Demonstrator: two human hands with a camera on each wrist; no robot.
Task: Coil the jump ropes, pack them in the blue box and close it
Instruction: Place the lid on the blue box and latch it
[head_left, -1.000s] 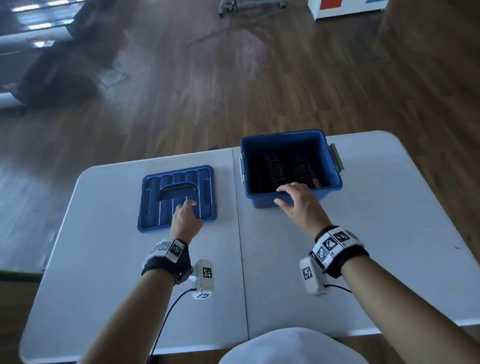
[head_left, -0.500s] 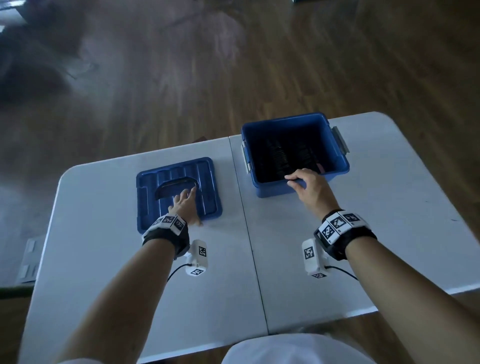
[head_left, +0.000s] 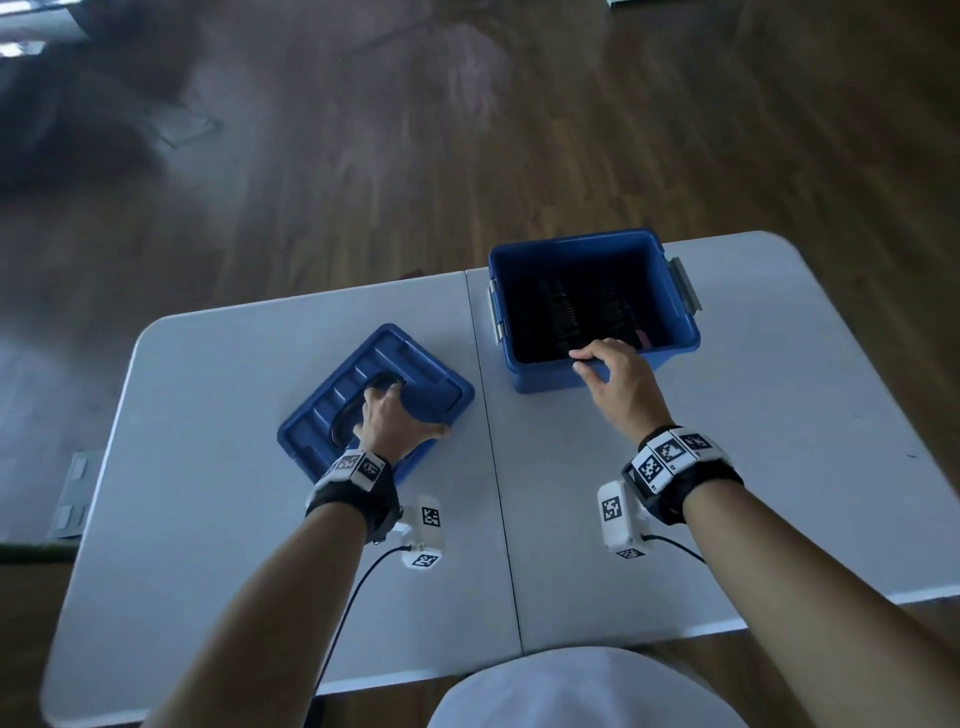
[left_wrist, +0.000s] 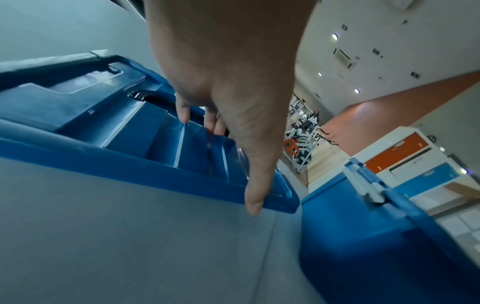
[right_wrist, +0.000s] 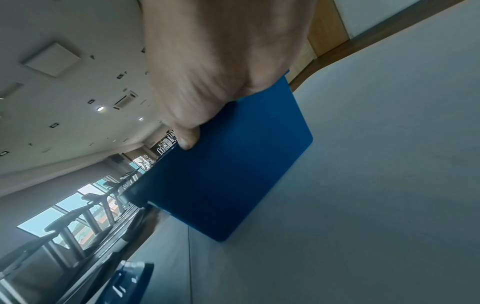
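Note:
The open blue box (head_left: 545, 376) stands on the right half of the table, with dark coiled jump ropes (head_left: 582, 312) lying inside it. My right hand (head_left: 605, 366) grips the box's near rim, fingers over the edge and thumb on the outer wall (right_wrist: 233, 174). The blue lid (head_left: 415, 387) lies left of the box, turned askew. My left hand (head_left: 395, 418) holds the lid, fingers hooked at its dark handle (head_left: 345, 421) and thumb on its near edge (left_wrist: 182, 181).
The grey folding table (head_left: 208, 493) has a seam down its middle between lid and box. Grey latches (head_left: 685, 283) hang on the box's sides. Dark wooden floor lies beyond the far edge. Cables run from both wrist cameras.
My left hand has taken hold of the lid and turned it askew, toward the box. My right hand has closed on the box's near rim.

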